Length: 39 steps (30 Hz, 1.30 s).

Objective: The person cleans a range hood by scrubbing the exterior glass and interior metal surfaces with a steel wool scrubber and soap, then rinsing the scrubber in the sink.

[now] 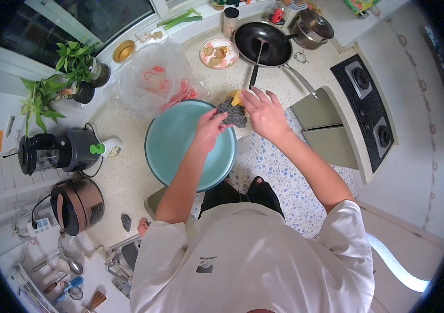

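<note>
My left hand [208, 129] grips a grey fuzzy scouring cloth [234, 112] above the right rim of a large light-blue plastic basin [175, 144]. Just right of it, my right hand [265, 115] pinches a small yellow piece [237, 98] with thumb and fingers, against the cloth's upper edge. What the yellow piece is cannot be told. A crumpled clear plastic bag [155, 78] with red print lies behind the basin. Beyond my hands, a black-handled spatula [254, 74] leans in a black frying pan [245, 35]. The basin holds nothing that I can make out.
A patterned plate [219, 54] with food pieces stands near the pan, and a lidded steel pot [312, 29] behind it. The gas hob [362, 111] is at right. At left are potted plants [75, 62], a white bottle [111, 148], a blender-like appliance [46, 154] and a brown cooker [77, 207].
</note>
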Tool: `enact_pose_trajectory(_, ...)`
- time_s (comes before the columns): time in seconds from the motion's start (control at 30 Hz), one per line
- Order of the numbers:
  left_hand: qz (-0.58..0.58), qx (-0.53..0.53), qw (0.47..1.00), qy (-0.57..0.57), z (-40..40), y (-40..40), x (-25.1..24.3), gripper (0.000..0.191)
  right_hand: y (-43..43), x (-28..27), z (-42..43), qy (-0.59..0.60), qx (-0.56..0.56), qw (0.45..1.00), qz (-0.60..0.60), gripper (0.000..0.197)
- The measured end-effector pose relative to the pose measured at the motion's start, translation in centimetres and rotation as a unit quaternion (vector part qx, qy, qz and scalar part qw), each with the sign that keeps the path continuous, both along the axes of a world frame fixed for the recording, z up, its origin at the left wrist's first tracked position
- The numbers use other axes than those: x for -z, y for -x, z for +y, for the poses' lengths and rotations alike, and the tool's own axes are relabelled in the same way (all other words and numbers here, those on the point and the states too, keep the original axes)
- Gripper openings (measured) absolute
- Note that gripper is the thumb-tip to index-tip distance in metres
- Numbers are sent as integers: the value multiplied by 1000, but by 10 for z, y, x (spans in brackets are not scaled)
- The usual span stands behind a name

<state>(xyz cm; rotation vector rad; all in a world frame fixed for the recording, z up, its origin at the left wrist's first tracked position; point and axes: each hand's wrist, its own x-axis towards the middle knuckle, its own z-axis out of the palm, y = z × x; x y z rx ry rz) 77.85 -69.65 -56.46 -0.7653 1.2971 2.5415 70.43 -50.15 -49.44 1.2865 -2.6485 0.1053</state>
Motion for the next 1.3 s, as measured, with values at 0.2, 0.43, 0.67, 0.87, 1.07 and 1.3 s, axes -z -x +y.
enact_pose_trajectory(0.2, -45, 14, 999, 0, 2, -5, 8, 26, 0, -2, 0, 3, -4, 1000, 16, 57)
enact_pose_trajectory(0.43, -60, 22, 995, 78, 0, -2, 9, 26, -1, -4, 0, -1, -3, 1000, 7, 59)
enact_pose_trajectory(0.67, -51, 42, 993, 103, -3, -1, 3, 22, 0, -4, -2, -10, -2, 1000, 12, 56)
enact_pose_trajectory(0.87, -53, 39, 992, 108, -2, -3, 0, 22, 0, -5, -1, -33, -3, 999, 5, 54)
enact_pose_trajectory(1.07, -42, 45, 992, 113, -6, -6, 3, 25, -2, -5, -1, -49, -3, 999, 5, 56)
enact_pose_trajectory(1.3, -32, 52, 990, 127, -9, -6, 5, 23, -1, -1, -1, -49, -1, 999, 8, 58)
